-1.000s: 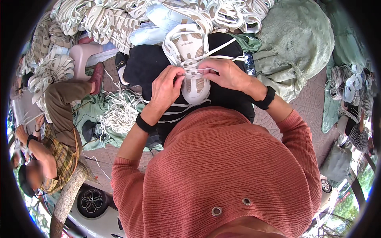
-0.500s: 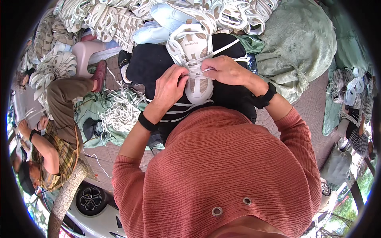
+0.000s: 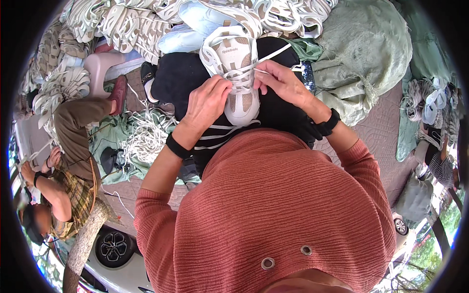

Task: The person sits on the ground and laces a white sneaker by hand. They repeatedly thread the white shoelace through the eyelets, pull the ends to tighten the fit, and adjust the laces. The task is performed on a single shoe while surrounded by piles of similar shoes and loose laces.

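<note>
A white and beige sneaker [image 3: 238, 78] lies on my lap, toe toward me, on a black striped cloth [image 3: 215, 132]. My left hand [image 3: 207, 100] pinches the white shoelace [image 3: 273, 52] at the shoe's left eyelets. My right hand [image 3: 278, 80] holds the same lace on the right side, and one strand runs taut up to the right. Both wrists wear black bands.
A heap of white sneakers [image 3: 132, 24] fills the top. Loose white laces [image 3: 146, 139] lie at my left. A pale green sack [image 3: 364, 53] sits at the right. Another person [image 3: 58, 185] sits at the far left, handling laces.
Both hands have shifted slightly along the eyelets, and the lace strand at the right is drawn tighter. The shoe stays on my lap.
</note>
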`<action>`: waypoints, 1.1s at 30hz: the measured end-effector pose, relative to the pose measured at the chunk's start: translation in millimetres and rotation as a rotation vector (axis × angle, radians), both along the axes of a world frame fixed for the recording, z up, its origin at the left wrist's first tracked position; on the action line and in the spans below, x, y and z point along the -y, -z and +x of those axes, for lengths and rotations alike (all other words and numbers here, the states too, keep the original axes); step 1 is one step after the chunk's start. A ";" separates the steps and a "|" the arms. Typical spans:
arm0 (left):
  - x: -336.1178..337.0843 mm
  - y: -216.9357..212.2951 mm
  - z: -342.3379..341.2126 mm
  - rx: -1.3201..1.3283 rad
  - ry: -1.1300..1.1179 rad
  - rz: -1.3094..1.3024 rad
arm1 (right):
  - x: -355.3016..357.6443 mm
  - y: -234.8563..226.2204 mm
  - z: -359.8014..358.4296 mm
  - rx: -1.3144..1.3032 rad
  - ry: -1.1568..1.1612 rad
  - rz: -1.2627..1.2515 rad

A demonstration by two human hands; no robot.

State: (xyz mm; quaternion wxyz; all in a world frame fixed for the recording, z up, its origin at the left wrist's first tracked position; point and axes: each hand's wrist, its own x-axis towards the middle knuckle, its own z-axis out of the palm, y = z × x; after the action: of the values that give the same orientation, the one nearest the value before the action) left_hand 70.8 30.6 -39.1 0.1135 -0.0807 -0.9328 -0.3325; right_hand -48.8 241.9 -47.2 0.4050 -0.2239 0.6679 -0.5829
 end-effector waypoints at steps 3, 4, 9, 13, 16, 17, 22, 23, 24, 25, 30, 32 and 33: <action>-0.3 0.0 -3.2 0.015 0.032 -0.099 | -1.0 2.4 2.5 -0.195 -0.006 0.063; -0.9 0.6 -4.2 0.007 0.047 -0.134 | -0.6 3.7 4.0 -0.227 -0.008 0.093; -1.2 3.0 -8.1 -0.041 0.068 -0.218 | 1.5 9.3 5.8 -0.366 -0.017 0.139; 9.7 1.3 -7.0 0.032 0.113 -0.116 | 0.0 11.8 4.6 -0.280 -0.032 0.174; 16.2 0.1 -3.2 0.135 0.101 -0.015 | -0.8 12.7 5.3 -0.379 -0.054 0.145; 17.5 0.1 -2.0 0.152 0.101 0.008 | -0.9 12.7 5.7 -0.395 -0.045 0.127; 21.4 1.0 1.6 0.211 0.000 0.227 | 1.0 10.0 5.9 -0.250 -0.021 0.113; 21.3 1.3 2.0 0.208 -0.003 0.249 | 1.8 8.8 6.0 -0.281 -0.012 0.111; 20.8 1.7 2.4 0.207 -0.021 0.275 | 3.1 7.4 6.6 -0.310 -0.002 0.108; 20.1 2.1 2.6 0.207 -0.039 0.301 | 4.5 5.8 7.3 -0.341 0.005 0.114; 14.3 4.0 2.9 0.221 -0.054 0.299 | 15.4 -3.4 12.5 -0.880 -0.010 0.032; 12.8 4.3 2.3 0.230 -0.056 0.276 | 19.1 -7.2 12.2 -1.001 -0.087 0.098; 12.3 4.3 1.9 0.237 -0.059 0.259 | 20.3 -8.9 11.1 -1.004 -0.134 0.154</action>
State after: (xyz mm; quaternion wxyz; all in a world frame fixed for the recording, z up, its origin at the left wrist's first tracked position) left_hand 72.6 18.4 -43.4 0.0220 0.0018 -0.8909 -0.4537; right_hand -37.7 221.6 -38.4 0.0863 -0.4882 0.8052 -0.3253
